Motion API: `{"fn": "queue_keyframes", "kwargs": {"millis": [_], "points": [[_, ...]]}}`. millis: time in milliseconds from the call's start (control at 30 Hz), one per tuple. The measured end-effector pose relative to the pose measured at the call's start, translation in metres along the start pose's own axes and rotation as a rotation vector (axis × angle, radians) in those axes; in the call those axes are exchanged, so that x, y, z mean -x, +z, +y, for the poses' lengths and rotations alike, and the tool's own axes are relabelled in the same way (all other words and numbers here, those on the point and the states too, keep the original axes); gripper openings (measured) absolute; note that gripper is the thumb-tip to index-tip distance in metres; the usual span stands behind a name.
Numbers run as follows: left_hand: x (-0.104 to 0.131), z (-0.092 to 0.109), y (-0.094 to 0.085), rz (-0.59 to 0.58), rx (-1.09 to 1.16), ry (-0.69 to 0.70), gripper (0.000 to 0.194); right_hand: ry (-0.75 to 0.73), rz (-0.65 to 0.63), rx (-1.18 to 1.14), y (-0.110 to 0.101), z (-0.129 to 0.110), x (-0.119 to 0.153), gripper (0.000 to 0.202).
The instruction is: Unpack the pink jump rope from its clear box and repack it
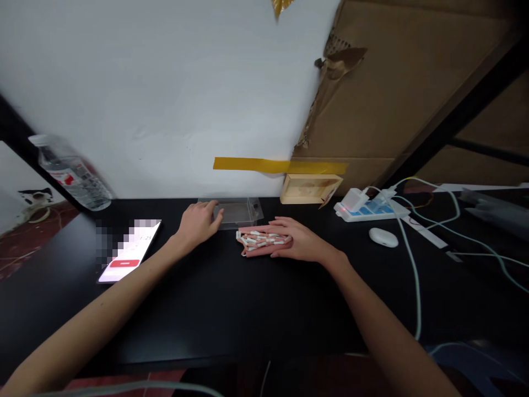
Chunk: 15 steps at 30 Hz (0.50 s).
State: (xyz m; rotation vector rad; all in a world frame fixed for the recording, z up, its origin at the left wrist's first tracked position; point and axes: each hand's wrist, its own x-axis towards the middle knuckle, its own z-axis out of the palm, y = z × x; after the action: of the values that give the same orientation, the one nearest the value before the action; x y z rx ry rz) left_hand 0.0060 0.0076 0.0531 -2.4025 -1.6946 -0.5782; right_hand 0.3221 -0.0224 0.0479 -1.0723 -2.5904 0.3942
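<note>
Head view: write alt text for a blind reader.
The right hand holds a pink bundle with white pieces on a black desk; the left hand is at a clear plastic box. A lit phone lies left, a power strip right.

Both hands are seen bare: L hand (pixel 197 223) and R hand (pixel 300 240), w/ slim fingers and narrow wrists. L forearm (pixel 95 314) and R forearm (pixel 372 309) are left uncovered too, approx. slender, smooth in outline, widened twd. the elbows. L forearm is marked w/ one tiny dark spot (pixel 102 304) on the upper surface. Fine nail detail can't be made out, i.e. too small/blurred.
</note>
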Motion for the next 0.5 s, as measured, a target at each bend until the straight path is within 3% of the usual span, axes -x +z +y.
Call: {"fn": "queue_keyframes", "kwargs": {"millis": [133, 233, 333, 500], "points": [[-0.003, -0.015, 0.011, -0.006, 0.054, 0.116, 0.057, 0.127, 0.034, 0.014, 0.0, 0.006, 0.006, 0.077], [-0.004, -0.026, 0.027, -0.111, 0.024, 0.139, 0.073, 0.139, 0.095, 0.053, 0.01, 0.005, 0.005, 0.088], [-0.002, -0.031, 0.037, -0.197, -0.016, 0.132, 0.077, 0.101, 0.108, 0.107, 0.02, 0.002, 0.001, 0.087], [-0.002, -0.032, 0.031, -0.218, -0.047, 0.167, 0.073, 0.131, 0.086, 0.132, 0.02, 0.008, 0.0, 0.084]]}}
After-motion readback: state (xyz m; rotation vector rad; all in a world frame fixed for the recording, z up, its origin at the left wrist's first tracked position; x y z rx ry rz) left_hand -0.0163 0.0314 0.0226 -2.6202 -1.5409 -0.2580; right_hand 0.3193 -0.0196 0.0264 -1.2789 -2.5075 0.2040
